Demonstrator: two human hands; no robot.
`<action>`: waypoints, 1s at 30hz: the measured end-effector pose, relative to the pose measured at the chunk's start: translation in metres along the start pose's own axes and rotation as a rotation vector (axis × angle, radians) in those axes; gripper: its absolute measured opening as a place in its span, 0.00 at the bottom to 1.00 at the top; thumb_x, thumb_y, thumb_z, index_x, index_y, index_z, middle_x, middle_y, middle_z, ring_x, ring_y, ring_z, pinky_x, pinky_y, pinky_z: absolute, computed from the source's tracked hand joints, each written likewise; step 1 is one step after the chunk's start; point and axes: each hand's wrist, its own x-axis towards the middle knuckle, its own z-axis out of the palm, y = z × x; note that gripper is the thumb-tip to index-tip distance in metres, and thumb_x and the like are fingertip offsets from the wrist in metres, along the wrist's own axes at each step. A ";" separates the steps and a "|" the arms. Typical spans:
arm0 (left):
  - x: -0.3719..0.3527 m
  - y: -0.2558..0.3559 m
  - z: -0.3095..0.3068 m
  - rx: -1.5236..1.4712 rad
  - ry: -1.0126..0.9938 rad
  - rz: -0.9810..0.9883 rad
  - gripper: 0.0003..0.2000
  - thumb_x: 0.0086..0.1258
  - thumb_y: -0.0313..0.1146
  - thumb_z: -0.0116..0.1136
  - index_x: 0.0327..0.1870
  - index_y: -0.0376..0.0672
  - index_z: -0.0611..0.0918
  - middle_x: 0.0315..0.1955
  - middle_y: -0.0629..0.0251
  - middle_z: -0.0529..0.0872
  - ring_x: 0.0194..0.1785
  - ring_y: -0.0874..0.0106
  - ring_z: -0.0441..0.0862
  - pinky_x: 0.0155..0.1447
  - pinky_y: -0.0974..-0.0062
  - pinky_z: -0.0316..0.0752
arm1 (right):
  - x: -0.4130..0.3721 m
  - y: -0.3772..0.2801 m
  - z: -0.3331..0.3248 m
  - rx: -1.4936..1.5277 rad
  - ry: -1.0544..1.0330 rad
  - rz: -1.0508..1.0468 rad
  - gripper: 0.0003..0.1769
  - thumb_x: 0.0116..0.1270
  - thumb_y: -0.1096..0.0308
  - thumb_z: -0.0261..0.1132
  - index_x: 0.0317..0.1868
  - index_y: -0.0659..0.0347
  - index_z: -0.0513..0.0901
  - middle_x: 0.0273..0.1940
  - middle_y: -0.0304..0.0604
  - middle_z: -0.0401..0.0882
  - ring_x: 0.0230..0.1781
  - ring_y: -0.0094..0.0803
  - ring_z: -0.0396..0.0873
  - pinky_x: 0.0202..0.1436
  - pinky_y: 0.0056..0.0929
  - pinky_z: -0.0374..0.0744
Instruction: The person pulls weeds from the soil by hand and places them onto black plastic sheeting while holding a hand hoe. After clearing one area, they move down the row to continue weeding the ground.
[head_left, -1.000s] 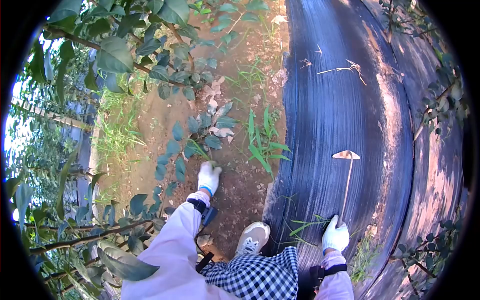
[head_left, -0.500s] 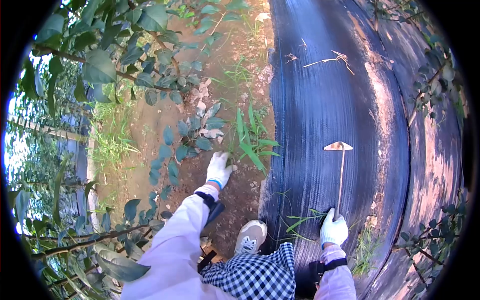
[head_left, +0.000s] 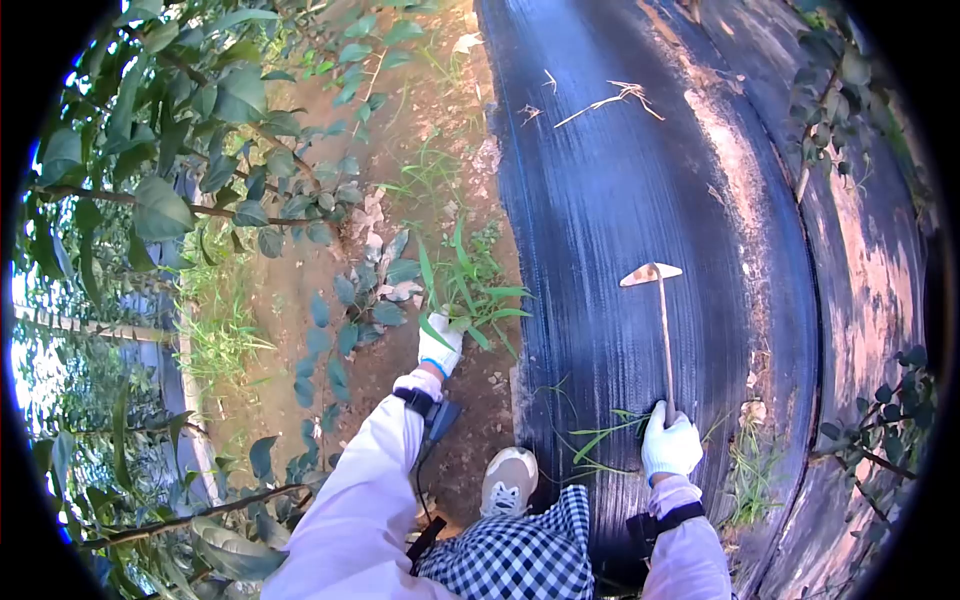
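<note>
My left hand (head_left: pixel 440 342), in a white knit glove with a blue cuff edge, is closed at the base of a leafy green grass weed (head_left: pixel 468 285). Leaves cover its fingertips. My right hand (head_left: pixel 672 446), gloved the same way, is wrapped round the handle end of a small hand hoe (head_left: pixel 664 330). The hoe's pale, rust-marked triangular blade (head_left: pixel 651 274) points away from me, over the black ground sheet (head_left: pixel 590 240). Long green grass blades (head_left: pixel 608 432) extend leftward from beside my right fingers.
Bare soil (head_left: pixel 340 210) with dry leaves borders the sheet. Leafy branches (head_left: pixel 165 208) crowd the left side, and more foliage (head_left: pixel 880 440) hangs at the right. Dry stalks (head_left: pixel 615 100) lie on the sheet. My shoe (head_left: pixel 508 480) stands at its edge.
My left hand has moved rightward over the soil into the weed's base and closed there, and the leaves have shifted. My right hand still grips the hoe. The view has turned slightly.
</note>
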 end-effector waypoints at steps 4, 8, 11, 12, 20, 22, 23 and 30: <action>-0.008 0.042 0.020 -0.036 0.030 0.035 0.16 0.56 0.25 0.65 0.47 0.40 0.80 0.41 0.55 0.81 0.47 0.51 0.79 0.53 0.65 0.76 | -0.003 0.000 -0.001 0.009 0.011 -0.005 0.26 0.64 0.43 0.57 0.31 0.59 0.86 0.28 0.54 0.83 0.33 0.51 0.83 0.41 0.47 0.80; 0.013 0.056 0.033 0.343 -0.152 0.270 0.12 0.60 0.29 0.62 0.45 0.42 0.81 0.39 0.58 0.81 0.43 0.57 0.79 0.48 0.64 0.75 | -0.005 0.001 0.001 -0.008 0.024 0.011 0.26 0.64 0.43 0.58 0.31 0.59 0.86 0.27 0.54 0.83 0.32 0.51 0.83 0.40 0.47 0.80; 0.021 0.027 0.036 -0.151 -0.102 -0.157 0.07 0.67 0.28 0.60 0.42 0.36 0.79 0.29 0.63 0.81 0.29 0.70 0.80 0.34 0.68 0.77 | -0.002 0.001 0.001 -0.020 0.059 -0.023 0.26 0.64 0.43 0.58 0.31 0.59 0.86 0.27 0.54 0.83 0.32 0.51 0.83 0.39 0.47 0.80; 0.003 0.071 0.012 -0.508 0.049 -0.194 0.10 0.69 0.32 0.60 0.45 0.37 0.78 0.30 0.65 0.82 0.23 0.75 0.77 0.25 0.75 0.73 | -0.003 0.003 0.004 -0.024 0.065 -0.028 0.26 0.64 0.43 0.58 0.31 0.59 0.86 0.27 0.54 0.83 0.31 0.51 0.83 0.39 0.47 0.80; 0.063 0.030 -0.012 0.481 0.291 0.087 0.21 0.59 0.45 0.63 0.49 0.41 0.82 0.45 0.49 0.82 0.54 0.50 0.74 0.60 0.60 0.67 | -0.004 -0.005 -0.006 0.000 -0.008 0.034 0.27 0.64 0.42 0.58 0.30 0.60 0.86 0.27 0.54 0.83 0.32 0.51 0.82 0.40 0.47 0.80; 0.088 0.020 -0.001 0.671 0.301 0.189 0.17 0.62 0.42 0.61 0.46 0.40 0.83 0.42 0.51 0.84 0.52 0.51 0.77 0.58 0.62 0.70 | -0.004 0.000 0.002 -0.013 0.016 0.020 0.27 0.64 0.42 0.58 0.30 0.60 0.86 0.27 0.54 0.83 0.32 0.51 0.82 0.40 0.47 0.80; 0.095 0.011 -0.002 0.491 0.256 0.157 0.16 0.62 0.41 0.61 0.45 0.39 0.83 0.41 0.51 0.84 0.50 0.50 0.78 0.57 0.61 0.70 | -0.002 0.001 0.004 -0.017 0.030 0.014 0.27 0.64 0.42 0.58 0.30 0.60 0.86 0.27 0.54 0.83 0.33 0.51 0.82 0.40 0.47 0.80; 0.062 0.026 -0.011 0.564 0.122 0.196 0.19 0.61 0.41 0.62 0.49 0.41 0.82 0.47 0.51 0.82 0.57 0.50 0.74 0.63 0.59 0.67 | -0.002 0.001 0.004 -0.032 0.030 0.011 0.26 0.64 0.43 0.59 0.32 0.60 0.86 0.28 0.54 0.83 0.31 0.51 0.82 0.39 0.48 0.80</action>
